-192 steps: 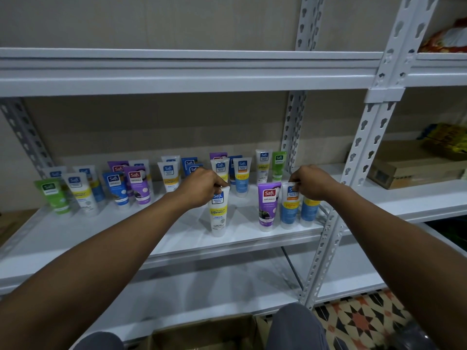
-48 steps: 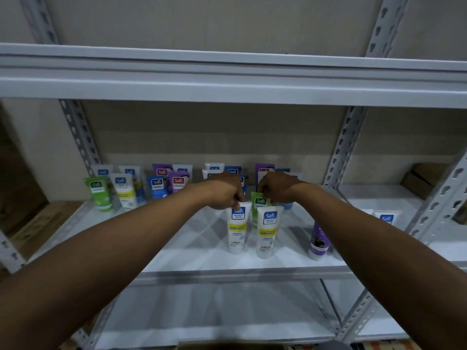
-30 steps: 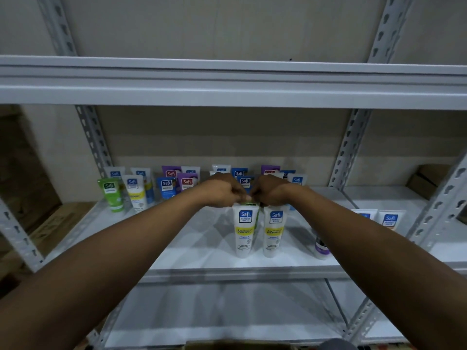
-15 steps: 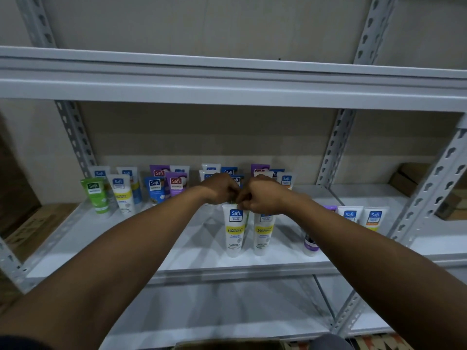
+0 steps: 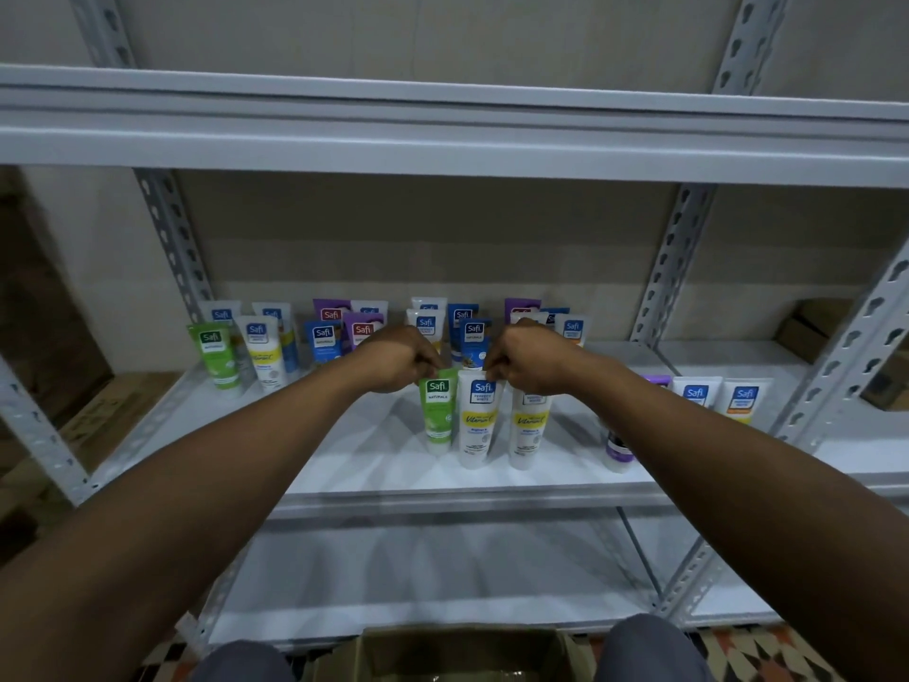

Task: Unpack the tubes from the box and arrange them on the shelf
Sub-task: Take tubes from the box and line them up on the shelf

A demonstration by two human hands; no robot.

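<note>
My left hand [image 5: 398, 359] pinches the top edge of a green plastic tube [image 5: 438, 411] standing upright on the white metal shelf [image 5: 354, 460]. My right hand [image 5: 529, 359] pinches the top of a white yellow-banded tube [image 5: 478, 420] just right of it. A brown cardboard box [image 5: 457, 649] sits nearest me, below.
</note>
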